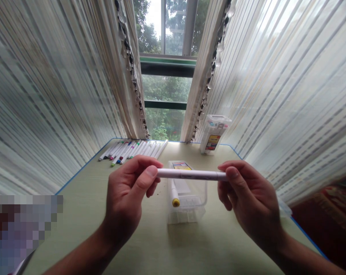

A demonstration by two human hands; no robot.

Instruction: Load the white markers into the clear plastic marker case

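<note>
A white marker pen (194, 175) is stretched level between my two hands, above the table. My left hand (130, 191) pinches its left end between thumb and fingers. At the other end, my right hand (247, 191) grips it the same way, so both tips are covered by fingers. Below and behind the pen lies a clear plastic case (187, 215) with a yellow label. Inside the case rests another marker with a yellow end (175, 201).
Several white markers with coloured ends (135, 149) lie in a row at the table's far left. An upright clear case (214, 135) stands at the far right. Striped curtains (61, 76) frame a window behind the table (84, 214). Clear plastic (284, 209) shows beyond my right wrist.
</note>
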